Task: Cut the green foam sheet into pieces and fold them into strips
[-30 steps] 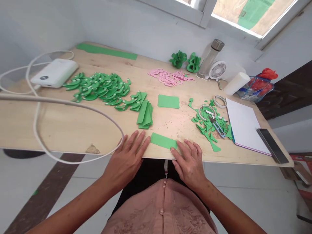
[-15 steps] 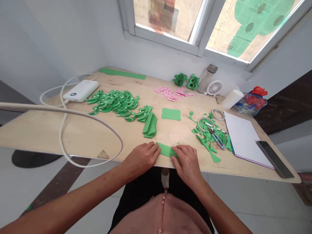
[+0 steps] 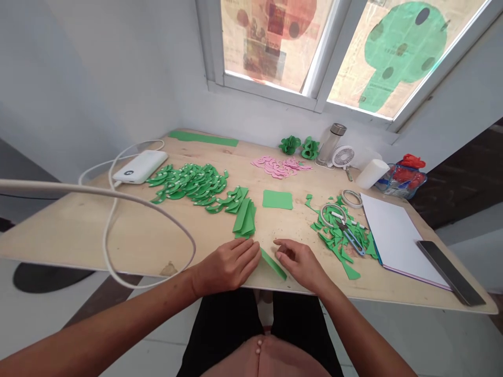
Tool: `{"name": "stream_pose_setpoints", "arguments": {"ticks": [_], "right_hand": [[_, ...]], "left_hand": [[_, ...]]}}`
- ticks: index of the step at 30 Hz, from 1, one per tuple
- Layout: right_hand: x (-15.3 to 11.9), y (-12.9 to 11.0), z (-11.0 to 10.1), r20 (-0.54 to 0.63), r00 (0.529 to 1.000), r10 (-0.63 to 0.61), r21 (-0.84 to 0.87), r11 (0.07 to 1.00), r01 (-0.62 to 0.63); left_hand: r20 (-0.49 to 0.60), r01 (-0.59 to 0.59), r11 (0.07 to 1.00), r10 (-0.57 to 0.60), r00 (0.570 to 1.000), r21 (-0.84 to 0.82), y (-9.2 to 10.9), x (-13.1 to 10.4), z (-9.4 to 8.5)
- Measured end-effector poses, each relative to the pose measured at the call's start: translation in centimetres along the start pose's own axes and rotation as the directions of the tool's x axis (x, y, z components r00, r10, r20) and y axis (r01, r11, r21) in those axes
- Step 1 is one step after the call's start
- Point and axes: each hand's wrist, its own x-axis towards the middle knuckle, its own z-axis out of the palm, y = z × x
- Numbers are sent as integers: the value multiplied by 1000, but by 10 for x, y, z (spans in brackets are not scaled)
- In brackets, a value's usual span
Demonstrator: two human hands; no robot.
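Observation:
A narrow folded piece of green paper (image 3: 274, 264) lies slanted near the table's front edge. My left hand (image 3: 231, 264) grips its far left end, fingers pressed together over it; the covered end is hidden. To the right of the paper, my right hand (image 3: 302, 263) is held apart from it, fingers bent and parted around nothing. Just beyond my left hand sits a stack of folded green paper pieces (image 3: 245, 219). A flat green paper rectangle (image 3: 277, 199) lies farther back, in the middle.
Many curved green cutouts (image 3: 192, 183) are heaped at left, beside a white power bank (image 3: 141, 166) and looping cable. Pink cutouts (image 3: 281, 166) lie at the back. On the right are green scraps (image 3: 338, 246) with scissors (image 3: 351, 238), tape rolls (image 3: 351, 199), white sheets (image 3: 395, 230) and a phone (image 3: 450, 272).
My right hand has let go of the green paper and moved slightly away. The paper now looks narrower and slants more steeply. The camera view has tilted upward.

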Motion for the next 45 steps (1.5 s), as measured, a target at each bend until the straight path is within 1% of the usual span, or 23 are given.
{"name": "stream_pose_setpoints", "arguments": {"ticks": [2,4,6,8,11,13,15,16,17,18,20,21,22,24,26,28,30,33,38,41,43,45], "right_hand": [[4,-4,0,68,995,69,219,972,-83],[6,-8,0,78,992,102,356,926,-124],[7,-13,1,52,991,125,436,890,-135],[6,-17,1,52,988,145,498,854,-152],[5,-24,2,140,979,148,594,779,-203],[7,-28,3,163,978,127,659,724,-204],[12,-32,4,110,987,120,708,687,-162],[16,-33,5,61,990,127,715,686,-132],[21,-34,7,1,991,136,706,701,-97],[27,-34,8,-68,988,138,671,739,-57],[44,-34,14,-200,973,117,543,840,10],[53,-33,17,-249,964,96,456,890,29],[62,-33,21,-270,959,86,404,914,32],[81,-31,30,-278,957,77,335,942,21],[97,-30,40,-278,958,64,241,970,5],[108,-29,48,-269,962,49,123,992,-16],[113,-30,53,-251,968,29,-6,999,-32],[117,-32,59,-215,977,-7,-195,980,-36],[113,-41,66,-165,984,-62,-445,895,-18],[107,-43,62,-150,984,-95,-548,836,-3],[104,-40,51,-158,981,-113,-612,791,-8],[105,-35,34,-176,977,-117,-677,735,-34]], "left_hand": [[-89,-57,997,62,994,61,-6,0,1],[-155,-67,995,78,985,76,-11,-1,3],[-203,-47,998,55,978,44,-14,-2,5],[-220,-30,999,32,975,11,-15,-2,6],[-237,-19,999,12,972,-26,-17,-1,2],[-243,-24,998,11,970,-50,-19,0,-1],[-240,1,997,-19,971,-74,-20,-1,-2],[-236,54,995,-73,969,-84,-20,-1,-2],[-230,144,985,-162,960,-90,-20,-2,-1],[-212,265,960,-279,937,-90,-20,-3,0],[-149,493,867,-499,854,-72,-19,-5,4],[-110,564,824,-567,817,-59,-19,-5,7],[-69,597,801,-599,798,-49,-19,-6,10],[-11,602,797,-603,798,-43,-18,-7,14],[14,597,800,-597,802,-50,-18,-9,17],[22,611,790,-611,791,-56,-17,-11,17],[19,635,770,-636,772,-62,-17,-12,17],[12,663,745,-664,747,-69,-17,-14,17],[27,653,755,-652,757,-62,-20,-14,19],[20,648,759,-648,761,-55,-22,-15,21],[9,644,763,-645,764,-50,-22,-15,21],[-5,637,770,-638,770,-46,-22,-15,21]]}}
